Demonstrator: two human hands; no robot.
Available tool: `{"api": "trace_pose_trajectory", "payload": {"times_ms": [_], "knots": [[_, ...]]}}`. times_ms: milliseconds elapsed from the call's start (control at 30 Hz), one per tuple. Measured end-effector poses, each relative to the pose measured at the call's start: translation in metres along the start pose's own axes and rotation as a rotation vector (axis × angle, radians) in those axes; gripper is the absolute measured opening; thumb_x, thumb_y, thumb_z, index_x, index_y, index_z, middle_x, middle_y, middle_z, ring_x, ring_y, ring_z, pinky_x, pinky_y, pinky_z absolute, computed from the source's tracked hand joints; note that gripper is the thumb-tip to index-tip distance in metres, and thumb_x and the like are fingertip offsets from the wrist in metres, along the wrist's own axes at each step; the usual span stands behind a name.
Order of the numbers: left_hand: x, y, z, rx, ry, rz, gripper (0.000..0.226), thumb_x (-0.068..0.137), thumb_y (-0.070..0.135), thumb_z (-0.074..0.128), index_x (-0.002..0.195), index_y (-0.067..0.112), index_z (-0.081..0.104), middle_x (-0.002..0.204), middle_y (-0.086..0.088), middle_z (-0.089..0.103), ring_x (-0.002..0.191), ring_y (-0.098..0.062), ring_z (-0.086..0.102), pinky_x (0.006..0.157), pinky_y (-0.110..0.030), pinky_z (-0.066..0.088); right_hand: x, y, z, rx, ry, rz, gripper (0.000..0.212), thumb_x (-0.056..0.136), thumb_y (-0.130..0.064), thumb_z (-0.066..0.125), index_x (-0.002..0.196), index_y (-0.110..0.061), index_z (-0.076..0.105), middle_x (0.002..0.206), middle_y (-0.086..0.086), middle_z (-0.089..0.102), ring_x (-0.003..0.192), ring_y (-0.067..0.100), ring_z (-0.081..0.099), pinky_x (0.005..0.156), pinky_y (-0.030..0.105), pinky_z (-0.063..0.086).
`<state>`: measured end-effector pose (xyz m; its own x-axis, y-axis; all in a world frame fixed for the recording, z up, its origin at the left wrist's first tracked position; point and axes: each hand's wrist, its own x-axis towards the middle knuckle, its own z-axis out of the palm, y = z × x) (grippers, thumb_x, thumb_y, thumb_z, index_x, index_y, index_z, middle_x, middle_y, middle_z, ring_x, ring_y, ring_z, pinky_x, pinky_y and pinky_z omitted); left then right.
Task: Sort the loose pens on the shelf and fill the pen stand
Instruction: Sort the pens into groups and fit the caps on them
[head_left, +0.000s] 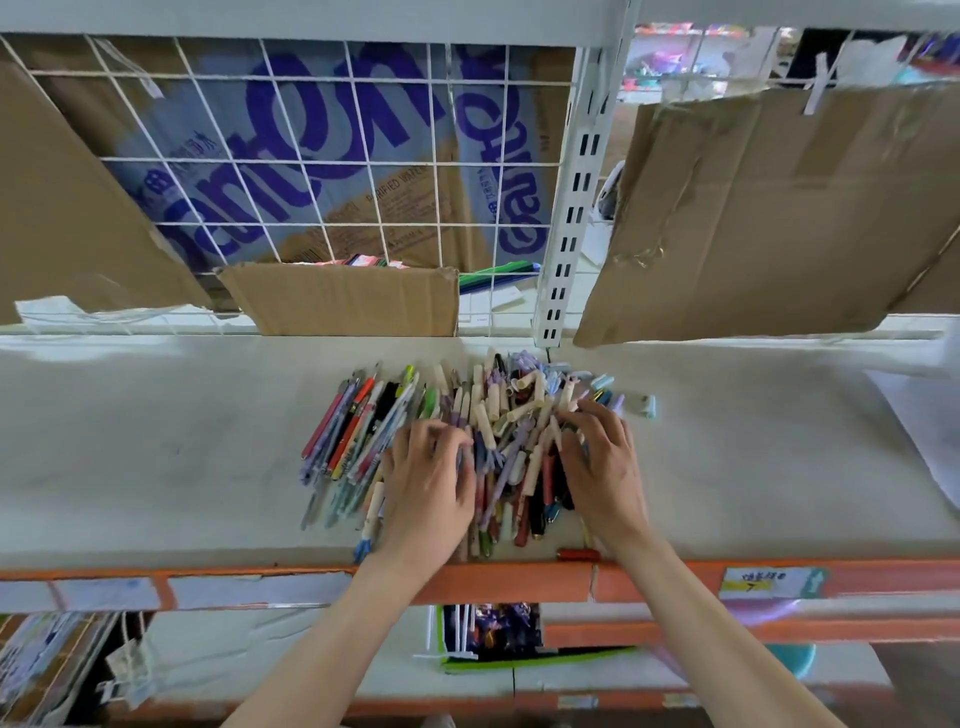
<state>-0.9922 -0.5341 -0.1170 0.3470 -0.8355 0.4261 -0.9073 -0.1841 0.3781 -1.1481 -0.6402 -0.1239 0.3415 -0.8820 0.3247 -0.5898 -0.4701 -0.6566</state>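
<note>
Where pens (467, 447) pile, white shelf (156, 457) meets cardboard (769, 208)

The pens (498, 441) looked like smooth plastic, some glossy, on a matt, pale shelf (156, 441) with a painted orange metal edge (493, 579). Behind stood a white-coated wire grid (311, 156) and rough brown cardboard (779, 208), creased and torn.

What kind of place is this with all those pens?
Probably a stationery shop or its stockroom. A big pile of loose pens lies on a long shelf with an orange edge and a price label, and cardboard boxes sit behind a wire grid.
</note>
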Motion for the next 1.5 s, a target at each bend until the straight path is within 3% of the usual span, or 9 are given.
{"api": "trace_pose_trajectory", "payload": {"times_ms": [133, 300, 433, 600, 733, 933, 1100, 1233, 1500], "knots": [[0.009, -0.002, -0.003, 0.012, -0.045, -0.006, 0.016, 0.075, 0.013, 0.071, 0.082, 0.015, 0.057, 0.086, -0.003, 0.057, 0.086, -0.027, 0.056, 0.075, -0.037, 0.037, -0.002, -0.002, -0.002, -0.022, 0.071, -0.021, 0.023, 0.089, -0.005, 0.057, 0.110, -0.008, 0.066, 0.123, 0.007, 0.057, 0.118, 0.019, 0.042, 0.091, 0.027, 0.038], [0.011, 0.008, -0.004, -0.036, -0.137, 0.045, 0.013, 0.079, 0.023, 0.069, 0.078, 0.017, 0.057, 0.080, 0.002, 0.058, 0.084, -0.022, 0.055, 0.079, -0.038, 0.039, -0.006, -0.002, -0.006, 0.000, 0.147, -0.075, 0.015, 0.080, 0.005, 0.064, 0.092, -0.004, 0.067, 0.097, 0.009, 0.061, 0.092, 0.022, 0.052, 0.074, 0.030, 0.043], [0.014, 0.009, -0.001, -0.020, -0.163, -0.005, 0.013, 0.079, 0.024, 0.069, 0.078, 0.018, 0.058, 0.079, 0.005, 0.060, 0.082, -0.020, 0.056, 0.076, -0.034, 0.038, 0.004, 0.012, -0.023, 0.056, 0.058, 0.061, 0.012, 0.087, 0.000, 0.058, 0.092, -0.007, 0.067, 0.092, 0.000, 0.056, 0.080, 0.017, 0.056, 0.068, 0.030, 0.045], [0.012, 0.029, 0.003, 0.013, -0.079, -0.060, 0.017, 0.076, 0.018, 0.072, 0.074, 0.018, 0.055, 0.071, 0.006, 0.055, 0.071, -0.019, 0.055, 0.070, -0.037, 0.044, 0.019, 0.036, -0.039, 0.053, -0.154, 0.059, 0.013, 0.090, -0.005, 0.056, 0.094, -0.008, 0.068, 0.093, -0.001, 0.056, 0.071, 0.014, 0.052, 0.057, 0.012, 0.037], [0.018, 0.052, 0.016, 0.061, -0.096, -0.110, 0.012, 0.078, 0.019, 0.069, 0.079, 0.014, 0.058, 0.076, 0.000, 0.056, 0.072, -0.021, 0.056, 0.064, -0.037, 0.048, 0.024, 0.053, -0.045, 0.087, -0.271, -0.063, 0.010, 0.085, 0.000, 0.057, 0.087, -0.004, 0.066, 0.083, -0.003, 0.051, 0.069, 0.017, 0.050, 0.059, 0.007, 0.036], [0.019, 0.077, 0.023, 0.215, -0.088, -0.334, 0.015, 0.084, 0.022, 0.062, 0.088, 0.008, 0.063, 0.093, -0.011, 0.061, 0.088, -0.030, 0.059, 0.079, -0.041, 0.045, 0.024, 0.075, -0.060, 0.144, -0.320, -0.237, 0.014, 0.078, 0.008, 0.062, 0.082, -0.004, 0.067, 0.078, -0.004, 0.052, 0.060, 0.002, 0.043, 0.062, -0.001, 0.033], [0.017, 0.082, 0.023, 0.190, -0.029, -0.353, 0.010, 0.082, 0.017, 0.066, 0.082, 0.008, 0.063, 0.085, -0.011, 0.061, 0.079, -0.032, 0.060, 0.070, -0.038, 0.044, 0.031, 0.074, -0.066, 0.194, -0.378, -0.183, 0.016, 0.080, 0.006, 0.060, 0.086, -0.007, 0.068, 0.080, -0.002, 0.057, 0.067, 0.011, 0.051, 0.064, 0.005, 0.036], [0.017, 0.075, 0.017, 0.137, 0.003, -0.314, 0.009, 0.086, 0.016, 0.063, 0.087, 0.007, 0.063, 0.081, -0.008, 0.066, 0.069, -0.028, 0.062, 0.059, -0.032, 0.044, 0.035, 0.066, -0.068, 0.165, -0.423, -0.191, 0.011, 0.085, 0.000, 0.059, 0.089, -0.007, 0.067, 0.081, -0.003, 0.055, 0.068, 0.006, 0.048, 0.064, 0.003, 0.035], [0.014, 0.066, 0.010, -0.001, -0.032, -0.351, 0.016, 0.087, 0.026, 0.064, 0.093, 0.011, 0.061, 0.087, 0.000, 0.065, 0.078, -0.019, 0.062, 0.062, -0.030, 0.046, 0.034, 0.045, -0.049, 0.236, -0.465, -0.197, 0.008, 0.083, -0.002, 0.062, 0.084, -0.009, 0.064, 0.081, -0.002, 0.057, 0.067, 0.001, 0.051, 0.062, 0.006, 0.037]]}}
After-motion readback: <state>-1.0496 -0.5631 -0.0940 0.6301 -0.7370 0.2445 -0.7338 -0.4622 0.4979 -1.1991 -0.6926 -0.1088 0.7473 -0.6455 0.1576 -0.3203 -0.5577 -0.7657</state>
